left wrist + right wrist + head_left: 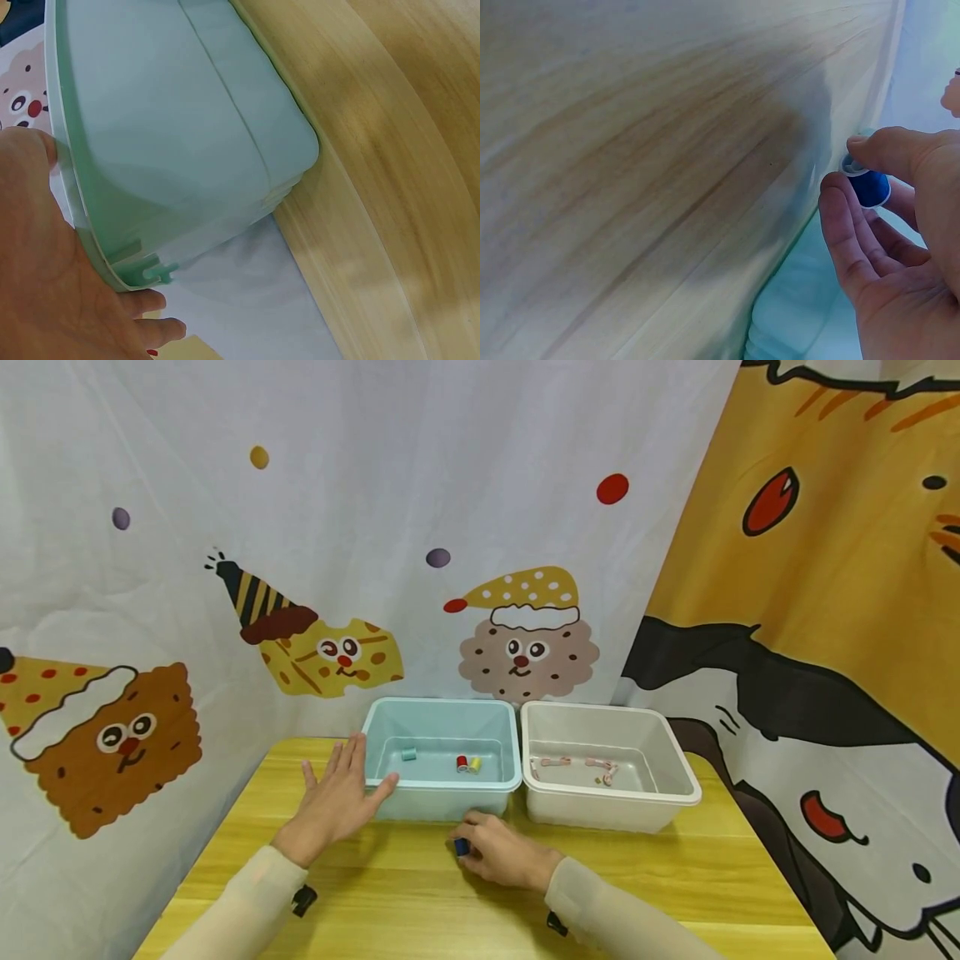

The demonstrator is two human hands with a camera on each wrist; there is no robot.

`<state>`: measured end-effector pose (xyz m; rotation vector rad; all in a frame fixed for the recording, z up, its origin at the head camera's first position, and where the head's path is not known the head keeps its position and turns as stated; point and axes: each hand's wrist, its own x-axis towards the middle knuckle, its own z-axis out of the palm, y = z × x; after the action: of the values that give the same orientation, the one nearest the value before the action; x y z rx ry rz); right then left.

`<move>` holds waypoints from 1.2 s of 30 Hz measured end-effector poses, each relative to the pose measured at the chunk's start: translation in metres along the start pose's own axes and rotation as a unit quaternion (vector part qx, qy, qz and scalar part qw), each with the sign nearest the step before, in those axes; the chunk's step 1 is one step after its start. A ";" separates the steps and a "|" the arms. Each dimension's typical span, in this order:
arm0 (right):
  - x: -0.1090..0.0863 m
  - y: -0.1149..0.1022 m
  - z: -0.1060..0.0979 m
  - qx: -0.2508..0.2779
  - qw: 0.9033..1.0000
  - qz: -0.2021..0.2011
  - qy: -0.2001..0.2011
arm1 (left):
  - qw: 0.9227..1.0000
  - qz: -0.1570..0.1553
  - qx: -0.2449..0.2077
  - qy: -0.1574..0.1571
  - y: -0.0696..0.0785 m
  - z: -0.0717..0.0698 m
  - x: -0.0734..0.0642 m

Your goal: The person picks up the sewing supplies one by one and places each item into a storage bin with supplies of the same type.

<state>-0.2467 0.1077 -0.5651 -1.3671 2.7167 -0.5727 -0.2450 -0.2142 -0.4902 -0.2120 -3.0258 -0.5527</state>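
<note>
A small spool of dark blue thread (870,187) is pinched between the thumb and fingers of my right hand (502,852), low over the table in front of the light blue bin (442,786). My left hand (333,797) rests at that bin's front left corner, its fingers straight and spread along the rim. Inside the blue bin lie a teal spool (408,753) at the left, plus a red spool (462,763) and a yellow spool (475,765) side by side toward the right.
To the right, close beside the blue bin, stands a white bin (611,794) with several small pink pieces (556,762) on its floor. Both bins sit at the back of the wooden table (390,893), before a cartoon-printed curtain (337,485).
</note>
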 end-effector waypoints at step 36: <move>-0.006 -0.006 -0.012 0.017 1.000 -0.010 0.021 | 1.000 0.001 0.002 0.005 0.000 0.001 -0.001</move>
<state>-0.2407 0.1130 -0.5521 -1.3902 2.7153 -0.6538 -0.2443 -0.2145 -0.4912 -0.2113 -3.0168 -0.5455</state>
